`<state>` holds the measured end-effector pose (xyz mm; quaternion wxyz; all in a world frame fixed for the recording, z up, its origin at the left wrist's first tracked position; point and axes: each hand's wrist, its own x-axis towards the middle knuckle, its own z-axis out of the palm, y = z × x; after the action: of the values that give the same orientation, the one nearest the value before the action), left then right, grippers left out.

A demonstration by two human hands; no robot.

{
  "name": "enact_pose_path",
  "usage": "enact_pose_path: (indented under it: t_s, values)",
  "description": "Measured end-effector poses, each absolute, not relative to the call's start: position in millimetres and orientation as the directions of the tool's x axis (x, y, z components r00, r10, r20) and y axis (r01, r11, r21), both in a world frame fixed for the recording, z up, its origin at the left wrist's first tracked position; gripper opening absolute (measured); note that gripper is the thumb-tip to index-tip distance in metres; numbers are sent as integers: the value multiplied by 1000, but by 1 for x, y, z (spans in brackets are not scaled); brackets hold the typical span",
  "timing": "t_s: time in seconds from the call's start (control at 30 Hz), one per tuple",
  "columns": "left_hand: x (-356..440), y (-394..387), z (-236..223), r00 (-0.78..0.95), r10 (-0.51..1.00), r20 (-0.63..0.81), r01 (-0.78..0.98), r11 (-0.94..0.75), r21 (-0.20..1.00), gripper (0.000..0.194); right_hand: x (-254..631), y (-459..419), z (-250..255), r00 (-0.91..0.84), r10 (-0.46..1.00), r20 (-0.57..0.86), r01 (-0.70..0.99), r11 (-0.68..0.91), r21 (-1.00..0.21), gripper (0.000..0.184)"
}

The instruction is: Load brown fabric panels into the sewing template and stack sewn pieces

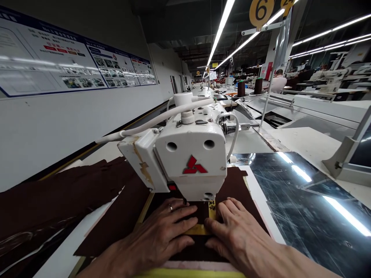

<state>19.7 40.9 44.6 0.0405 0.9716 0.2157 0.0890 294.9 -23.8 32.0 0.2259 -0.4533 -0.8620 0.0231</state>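
Observation:
Right in front of me stands a white sewing machine (199, 154) with a red three-part emblem. Dark brown material (234, 185), leather or fabric, lies under its head. My left hand (162, 231), a ring on one finger, rests flat on the material with fingers stretched to the right. Opposite it, my right hand (237, 227) presses on the material with fingers bent forward and thumb pointing left. Between the hands runs a yellow strip (198, 230), and a yellow piece with handwriting (212, 208) sits near the right fingertips. The needle area is hidden behind the head.
More brown pieces (58, 197) are heaped on the left. A shiny dark plate (290, 193) covers the table on the right. Thread cones (241, 88) stand farther back, near a thin white pole (266, 98). A person (278, 82) sits in the background.

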Motion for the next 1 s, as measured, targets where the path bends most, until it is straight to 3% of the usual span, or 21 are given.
enact_pose_path:
  t_s: [0.17,0.3,0.63,0.87,1.0]
  values:
    - [22,46,41,865,486,128,471,-872,131,41,296,-19,39,-489,829,272,794,552,-254,19]
    - [31,51,44,852,500,154,472,-862,185,39,301,-18,40,-482,830,281,802,547,-238,23]
    - [40,62,44,823,533,199,475,-836,276,40,321,-14,35,-434,850,298,790,518,-327,18]
    - [50,60,48,821,532,207,473,-837,275,39,322,-10,34,-431,856,287,807,507,-302,18]
    - [42,51,48,801,558,216,521,-829,205,41,323,-12,36,-437,837,328,795,530,-294,22]
